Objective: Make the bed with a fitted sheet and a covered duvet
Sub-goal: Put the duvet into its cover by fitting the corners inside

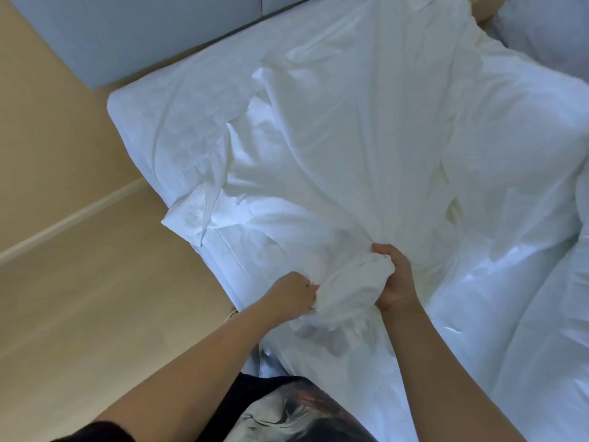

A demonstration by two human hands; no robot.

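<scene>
White cover [357, 129] sprawls rumpled over bed [220, 263]; near end bunched into wad [350, 283] at near edge. Left hand [291, 296] curls round wad's left end, right hand [396, 279] clamps right end, thumb on top. Bunching probably shortens cloth so duvet can be fed in. Sheet [165, 129] seems already fitted on far-left corner. Puffy bulk at right, likely duvet [522, 291], lies just beside wad.
</scene>
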